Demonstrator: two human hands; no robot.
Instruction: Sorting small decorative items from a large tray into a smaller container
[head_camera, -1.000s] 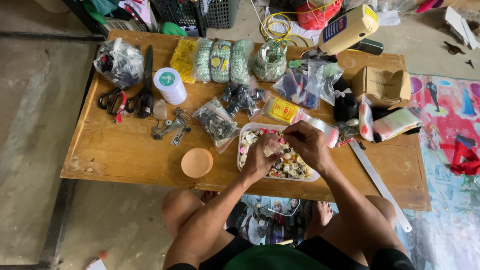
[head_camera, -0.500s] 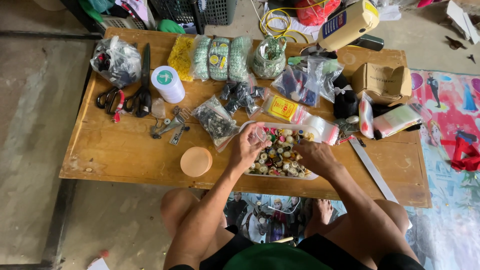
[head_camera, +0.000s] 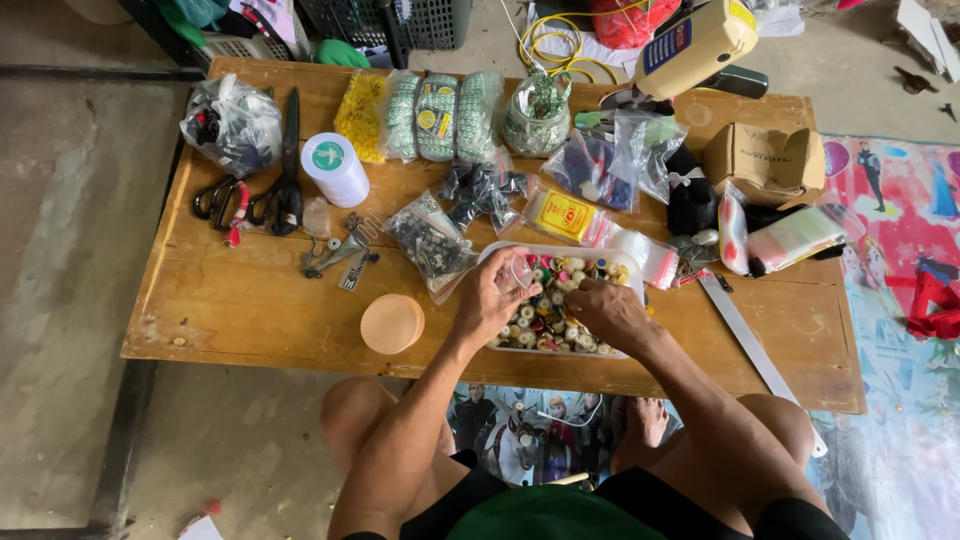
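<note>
On the wooden worktop (head_camera: 250, 310) stands one shallow white tray (head_camera: 497, 254), full of small mixed-coloured spools and buttons too many and too small to count. Both of the person's hands are at it. The left hand (head_camera: 487, 303) is over the tray's left end, its fingers pinched on one small clear plastic bag (head_camera: 520, 272) held just above the contents. The right hand (head_camera: 606, 312) lies palm down on the pile in the tray's right half, fingers curled into the pieces; whether it grips any of them cannot be told.

Just left of the tray lies one round peach-coloured lid (head_camera: 392, 323), flat and apart from the tray. Beyond the left hand sits one clear bag of dark small parts (head_camera: 428, 240), touching the tray's corner. Further left stand one white spool of thread (head_camera: 335, 167) with a green top, and two pairs of scissors: one large black pair (head_camera: 284, 185) and one smaller pair with red on its handles (head_camera: 222, 200), side by side. Along the far edge lie three bundles of trim in a row, one yellow (head_camera: 362, 115) and two pale green (head_camera: 438, 115). One yellow packet (head_camera: 564, 215) lies just behind the tray, and one cardboard box (head_camera: 765, 160) sits near the right end. One metal ruler (head_camera: 755, 345) slants off the near right edge.
</note>
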